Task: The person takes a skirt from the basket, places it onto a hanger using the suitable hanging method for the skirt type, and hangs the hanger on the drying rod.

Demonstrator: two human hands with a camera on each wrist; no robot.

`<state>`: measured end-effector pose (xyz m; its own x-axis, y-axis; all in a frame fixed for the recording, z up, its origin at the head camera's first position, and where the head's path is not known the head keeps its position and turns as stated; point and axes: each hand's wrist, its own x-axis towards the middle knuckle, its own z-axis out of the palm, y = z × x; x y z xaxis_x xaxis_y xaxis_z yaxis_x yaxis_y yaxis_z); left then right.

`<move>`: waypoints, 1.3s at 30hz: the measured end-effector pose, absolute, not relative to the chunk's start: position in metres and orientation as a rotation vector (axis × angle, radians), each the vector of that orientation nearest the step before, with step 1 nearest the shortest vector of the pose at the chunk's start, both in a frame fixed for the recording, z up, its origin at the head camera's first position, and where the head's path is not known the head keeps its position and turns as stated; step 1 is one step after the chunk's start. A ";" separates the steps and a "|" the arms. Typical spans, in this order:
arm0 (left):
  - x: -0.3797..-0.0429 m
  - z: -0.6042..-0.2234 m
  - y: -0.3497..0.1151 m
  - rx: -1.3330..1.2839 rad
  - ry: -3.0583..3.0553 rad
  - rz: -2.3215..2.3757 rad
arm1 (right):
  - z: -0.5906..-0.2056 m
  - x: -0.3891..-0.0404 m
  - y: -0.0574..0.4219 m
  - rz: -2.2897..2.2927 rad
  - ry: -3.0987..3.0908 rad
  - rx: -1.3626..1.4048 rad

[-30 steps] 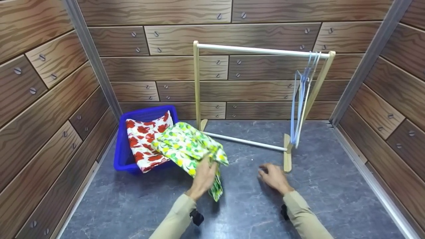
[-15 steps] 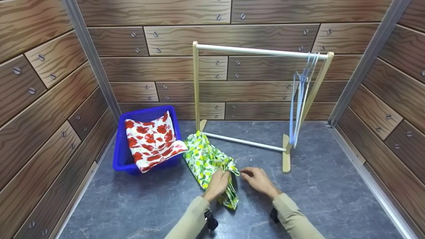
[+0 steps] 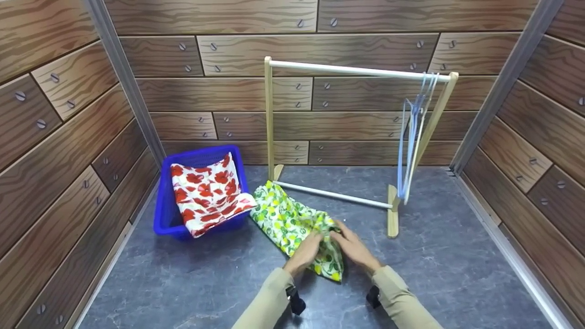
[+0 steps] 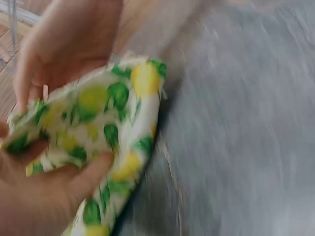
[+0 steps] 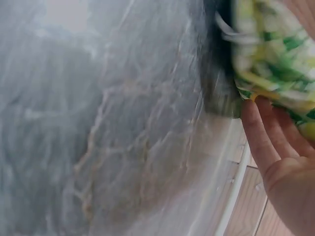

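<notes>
A folded white cloth with a yellow lemon and green leaf print lies on the dark floor between the basket and the person. My left hand grips its near right part; in the left wrist view the left fingers lie across the fabric. At the cloth's right end is my right hand, thumb toward the left hand. The right wrist view has its fingers fairly straight against the cloth's edge, thumb hidden. That edge gapes between both hands. The wrist views are blurred by motion.
At the left, a blue basket contains a white cloth with red flowers, one corner over the rim. Behind stands a rack with a white top bar; several hangers hang at its right end. Wood-patterned walls surround the floor.
My left hand has drawn the lemon-print cloth away from the basket, rightward and onto the floor. My right hand has moved left and reached the cloth's right edge.
</notes>
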<state>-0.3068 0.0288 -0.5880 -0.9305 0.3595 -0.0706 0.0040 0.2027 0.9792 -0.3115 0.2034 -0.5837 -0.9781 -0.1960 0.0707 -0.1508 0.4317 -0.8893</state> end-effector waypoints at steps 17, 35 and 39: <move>-0.326 -0.587 -0.012 0.525 3.121 0.269 | -0.581 -0.327 0.207 -1.497 2.965 -0.228; -0.348 -0.582 -0.066 0.002 3.197 0.458 | -0.570 -0.355 0.247 -1.614 2.977 -0.015; -0.346 -0.577 -0.074 0.012 3.048 0.556 | -0.567 -0.358 0.251 -1.675 2.956 0.047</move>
<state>-0.3461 -0.0743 -0.5771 -0.9990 0.0157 -0.0415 0.0000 0.9356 0.3531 -0.3580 0.2515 -0.5674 -0.9670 0.1483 0.2069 -0.1013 0.5214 -0.8473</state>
